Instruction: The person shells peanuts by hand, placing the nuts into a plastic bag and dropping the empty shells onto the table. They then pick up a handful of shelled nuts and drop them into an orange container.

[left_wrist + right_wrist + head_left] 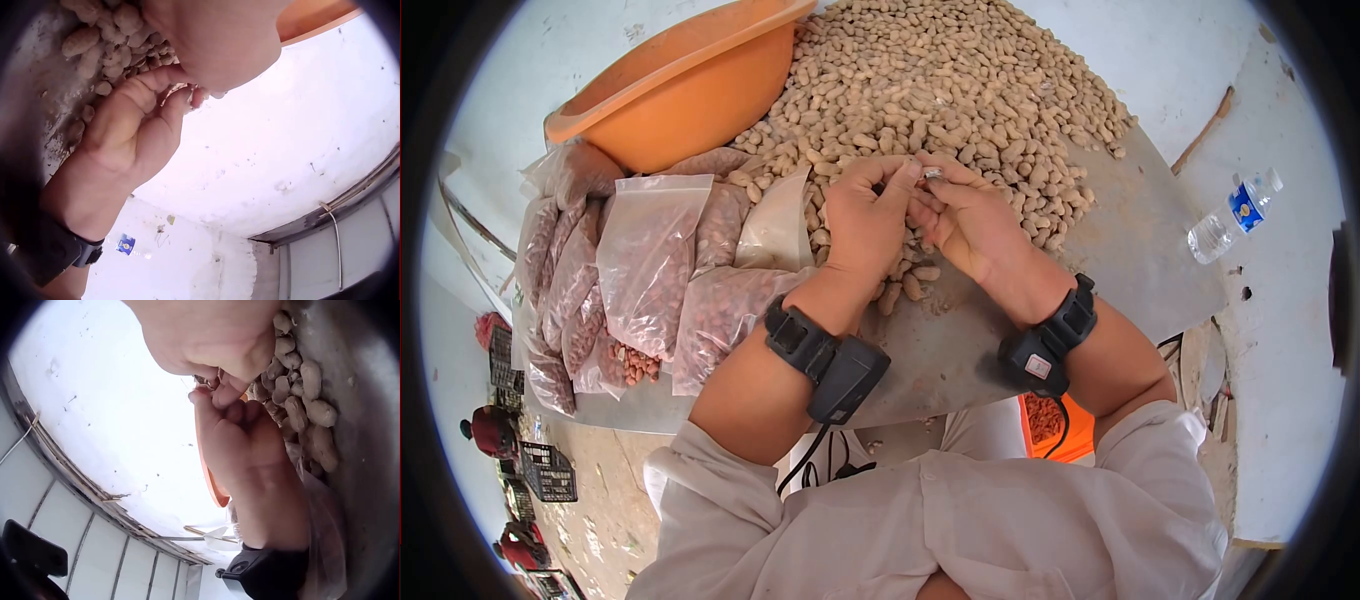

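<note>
Over the near edge of a big heap of unshelled peanuts (940, 90), my two hands meet at the fingertips. My left hand (866, 218) pinches a peanut from the left, thumb pointing forward. From the other side my right hand (978, 228) grips the same peanut (933, 173), its thumb against it and the other fingers curled. A pale bit of shell shows between the fingertips; the fingers hide most of it. Each wrist view shows the fingers closed together around this small piece. A few loose peanuts (913, 286) lie on the metal tabletop (1140, 230) below the hands.
Clear plastic bags of reddish shelled peanuts (650, 260) are stacked at the left. Behind them stands an orange basin (690, 90). A plastic bottle (1235, 217) is at the right. Below the table edge an orange container (1075, 425) holds reddish bits. Crates (548, 472) stand far left.
</note>
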A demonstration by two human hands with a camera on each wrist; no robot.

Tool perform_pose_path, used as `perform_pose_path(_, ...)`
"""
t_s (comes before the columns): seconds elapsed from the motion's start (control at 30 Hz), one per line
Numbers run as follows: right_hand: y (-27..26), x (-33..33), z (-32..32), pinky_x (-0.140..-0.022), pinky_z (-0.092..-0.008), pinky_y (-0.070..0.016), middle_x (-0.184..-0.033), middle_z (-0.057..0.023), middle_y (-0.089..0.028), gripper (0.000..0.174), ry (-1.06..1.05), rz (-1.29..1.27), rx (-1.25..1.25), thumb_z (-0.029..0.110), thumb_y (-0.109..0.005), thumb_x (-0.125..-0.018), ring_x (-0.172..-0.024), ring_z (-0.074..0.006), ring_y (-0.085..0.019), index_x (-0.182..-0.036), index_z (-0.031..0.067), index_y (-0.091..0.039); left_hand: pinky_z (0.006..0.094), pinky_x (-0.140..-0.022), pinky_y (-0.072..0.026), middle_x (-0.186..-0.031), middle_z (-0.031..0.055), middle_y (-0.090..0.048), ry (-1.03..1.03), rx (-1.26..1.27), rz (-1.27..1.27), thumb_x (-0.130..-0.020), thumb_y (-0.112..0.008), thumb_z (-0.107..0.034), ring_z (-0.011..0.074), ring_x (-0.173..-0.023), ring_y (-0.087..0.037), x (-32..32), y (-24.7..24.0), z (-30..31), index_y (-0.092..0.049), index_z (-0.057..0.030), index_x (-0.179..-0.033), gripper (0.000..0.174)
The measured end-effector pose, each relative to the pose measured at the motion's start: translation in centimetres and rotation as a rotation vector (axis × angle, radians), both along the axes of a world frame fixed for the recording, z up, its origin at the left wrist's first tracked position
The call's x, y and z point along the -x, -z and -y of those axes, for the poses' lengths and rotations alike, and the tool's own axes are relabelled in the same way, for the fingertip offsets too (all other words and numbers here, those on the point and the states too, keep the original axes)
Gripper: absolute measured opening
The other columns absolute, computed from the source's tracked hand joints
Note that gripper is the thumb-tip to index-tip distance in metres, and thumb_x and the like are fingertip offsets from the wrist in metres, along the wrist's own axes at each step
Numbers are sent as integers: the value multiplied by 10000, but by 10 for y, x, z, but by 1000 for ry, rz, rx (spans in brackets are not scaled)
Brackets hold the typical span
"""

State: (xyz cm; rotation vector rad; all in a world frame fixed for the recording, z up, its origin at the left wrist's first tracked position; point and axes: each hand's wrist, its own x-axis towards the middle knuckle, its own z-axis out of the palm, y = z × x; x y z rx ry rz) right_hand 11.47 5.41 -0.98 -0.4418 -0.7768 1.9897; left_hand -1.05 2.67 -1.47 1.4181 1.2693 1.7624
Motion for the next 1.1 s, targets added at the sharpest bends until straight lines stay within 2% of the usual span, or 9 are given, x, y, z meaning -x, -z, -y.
perform_pose_path(0.07, -1, 3, 1, -769, -330, -506, -967, -131, -576, 243, 31, -26, 63, -2, -393, -892, -862, -217, -581, -1096, -53, -513, 203, -638, -455, -773, 42, -634, -66, -23, -161, -850, -600, -112, 87, -702, -576, 1, 2, -1, -646, 24, -913, 157)
perform_pose_path(0.17, 4, 4, -3, -795, -341, -496, -995, -140, -559, 247, -1, -41, 32, 12, -375, -894, -900, -223, -567, -1092, -62, -503, 278, -689, -456, -836, 105, -580, -29, 8, -127, -783, -637, -100, 190, -739, -577, -2, -1, 2, -680, -34, -879, 124)
perform_pose_path(0.37, 9, 0, -10, -779, -334, -494, -973, -123, -548, 194, 42, -36, 34, 40, -378, -899, -870, -207, -555, -1015, -47, -507, 265, -696, -453, -859, 80, -599, -13, -129, -274, -772, -634, -84, 163, -777, -559, -2, -1, 0, -688, -60, -886, 129)
perform_pose_path(0.5, 8, 0, -10, -742, -311, -492, -930, -100, -538, 150, 115, -7, 50, 58, -389, -907, -816, -182, -540, -963, -22, -504, 255, -700, -460, -905, 73, -616, 78, -91, -184, -769, -613, -43, 142, -782, -555, -3, -1, 2, -682, -59, -912, 159)
perform_pose_path(0.7, 7, 1, -7, -707, -305, -496, -907, -87, -530, 131, 145, -4, 87, 70, -402, -912, -786, -174, -537, -962, -8, -494, 244, -647, -472, -934, 81, -623, 66, -181, -255, -765, -602, -14, 149, -686, -559, -3, -1, 1, -667, -39, -913, 163)
perform_pose_path(0.8, 7, 4, -8, -699, -306, -499, -898, -79, -539, 140, 110, -25, 103, 76, -439, -901, -763, -166, -533, -987, -9, -510, 192, -656, -452, -874, 15, -628, 32, -91, -314, -792, -600, -14, 62, -730, -547, -2, -3, 6, -648, -36, -956, 172)
perform_pose_path(0.9, -2, 4, 1, -647, -266, -481, -838, -59, -562, 137, 43, 87, 18, 87, -508, -868, -703, -148, -525, -954, -3, -566, 179, -621, -435, -805, 4, -615, -35, 21, -186, -794, -602, -24, 48, -683, -527, 1, -1, 1, -632, -29, -941, 150)
perform_pose_path(1.0, 7, -9, -13, -586, -226, -444, -763, -34, -574, 111, -17, 358, -274, 83, -573, -822, -635, -129, -526, -892, 11, -619, 174, -576, -413, -784, 1, -600, -138, -168, -99, -800, -602, -40, 34, -657, -509, 9, -1, -3, -624, -20, -931, 134)
perform_pose_path(1.1, -18, -18, 4, -551, -215, -418, -691, -8, -600, 116, -305, 670, -778, 119, -650, -740, -618, -86, -553, -823, 38, -655, 224, -523, -404, -709, 19, -547, -50, -32, 343, -800, -573, -39, 87, -593, -494, 11, -9, 3, -560, -12, -901, 106)
